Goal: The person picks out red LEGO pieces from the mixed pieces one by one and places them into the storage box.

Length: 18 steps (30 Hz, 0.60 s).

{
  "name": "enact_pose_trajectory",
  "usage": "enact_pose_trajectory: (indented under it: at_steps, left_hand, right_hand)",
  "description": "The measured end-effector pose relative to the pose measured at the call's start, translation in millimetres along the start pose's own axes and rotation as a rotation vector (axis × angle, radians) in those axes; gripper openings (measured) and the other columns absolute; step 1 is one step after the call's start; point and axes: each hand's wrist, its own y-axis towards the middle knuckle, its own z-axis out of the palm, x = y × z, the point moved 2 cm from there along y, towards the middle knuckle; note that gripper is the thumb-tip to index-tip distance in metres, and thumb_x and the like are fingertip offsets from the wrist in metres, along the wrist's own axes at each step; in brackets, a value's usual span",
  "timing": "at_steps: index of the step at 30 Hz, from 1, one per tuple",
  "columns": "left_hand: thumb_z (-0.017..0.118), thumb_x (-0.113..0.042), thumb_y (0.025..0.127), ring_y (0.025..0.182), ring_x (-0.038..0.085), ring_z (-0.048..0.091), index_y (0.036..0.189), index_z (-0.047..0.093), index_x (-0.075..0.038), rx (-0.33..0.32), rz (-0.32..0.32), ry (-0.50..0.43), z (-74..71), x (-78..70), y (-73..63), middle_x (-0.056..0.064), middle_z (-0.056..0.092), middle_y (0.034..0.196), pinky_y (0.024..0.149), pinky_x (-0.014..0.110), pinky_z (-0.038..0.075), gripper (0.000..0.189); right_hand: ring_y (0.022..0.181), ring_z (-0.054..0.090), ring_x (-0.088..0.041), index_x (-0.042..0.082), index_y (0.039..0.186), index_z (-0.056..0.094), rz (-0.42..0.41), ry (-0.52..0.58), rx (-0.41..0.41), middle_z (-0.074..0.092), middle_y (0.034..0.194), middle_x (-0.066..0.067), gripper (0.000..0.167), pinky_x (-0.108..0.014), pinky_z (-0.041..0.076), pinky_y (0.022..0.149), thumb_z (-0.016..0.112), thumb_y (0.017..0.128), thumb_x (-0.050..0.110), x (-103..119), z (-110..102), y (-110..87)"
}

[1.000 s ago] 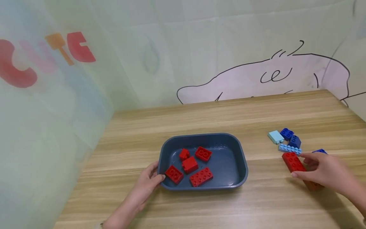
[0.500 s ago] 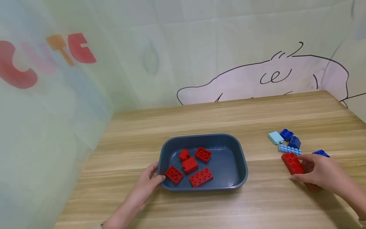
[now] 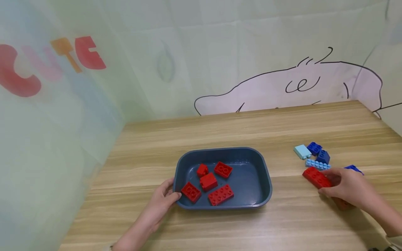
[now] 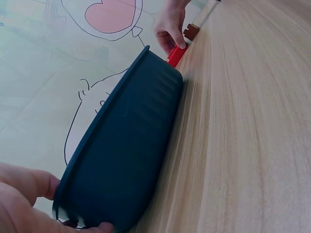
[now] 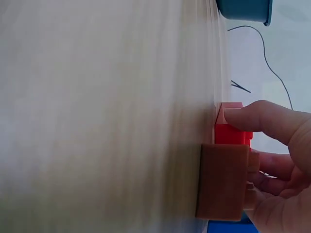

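Observation:
My left hand (image 3: pixel 161 204) holds the left end of a dark blue rectangular tray (image 3: pixel 249 181), thumb over the rim and fingers on the outer wall. Several red toy building bricks (image 3: pixel 221 195) lie inside the tray. On the right, my right hand (image 3: pixel 350 186) pinches a long red studded brick (image 3: pixel 315 177) between thumb and fingers, low over the table. Beside that hand sits a brown brick (image 5: pixel 223 182), mostly covered in the head view. The left wrist view shows the tray's outer side (image 4: pixel 124 131) with the right hand beyond it.
Behind the red brick lie a light blue studded brick (image 3: pixel 318 164), a pale blue brick (image 3: pixel 302 151) and dark blue bricks (image 3: pixel 322 157). Another blue brick (image 3: pixel 354 169) is partly behind the right hand. A printed cloth (image 3: pixel 201 59) hangs behind the wooden table (image 3: pixel 150 146).
My right hand has closed in on the long red brick, which has turned and slid a little left, away from the brown brick. The left hand and tray stay in place.

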Motion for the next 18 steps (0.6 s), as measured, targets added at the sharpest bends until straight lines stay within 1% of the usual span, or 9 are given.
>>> enact_pose_trajectory:
  at_steps: [4,11,14,18]
  left_hand:
    - [0.047,0.005,0.084,0.119,0.034,0.047,0.138,0.028,0.011,-0.003,-0.013,0.000,0.9,-1.1,-0.9,0.028,0.041,0.134,0.094,0.040,0.045,0.058]
    - [0.047,0.004,0.084,0.119,0.035,0.046,0.138,0.028,0.010,-0.007,-0.021,0.001,0.9,-1.2,-0.9,0.028,0.040,0.134,0.095,0.040,0.045,0.058]
    - [0.047,0.005,0.084,0.119,0.035,0.046,0.138,0.027,0.010,-0.007,-0.021,-0.001,1.1,-1.7,-1.0,0.028,0.040,0.134,0.094,0.040,0.045,0.058]
    - [0.047,0.005,0.084,0.119,0.035,0.047,0.138,0.028,0.010,-0.011,-0.026,0.004,1.2,-2.2,-0.9,0.028,0.040,0.134,0.094,0.040,0.045,0.057]
  right_hand:
    - [0.081,0.061,-0.027,-0.011,0.108,0.062,0.003,0.041,0.020,0.067,0.093,-0.020,0.061,-0.031,0.047,0.061,0.082,0.066,0.030,2,0,1.2]
    - [0.083,0.063,-0.029,-0.012,0.110,0.060,-0.027,0.104,0.018,0.067,0.094,-0.020,0.059,-0.022,0.048,0.060,0.081,0.068,0.023,9,-2,2.8]
    - [0.082,0.063,-0.029,-0.011,0.110,0.060,-0.042,0.122,0.018,0.066,0.095,-0.020,0.056,-0.022,0.049,0.060,0.080,0.068,0.020,13,-3,4.4]
    - [0.081,0.062,-0.027,-0.009,0.109,0.062,-0.080,0.123,0.002,0.065,0.095,-0.018,0.052,-0.023,0.051,0.059,0.080,0.067,0.016,21,-6,8.6]
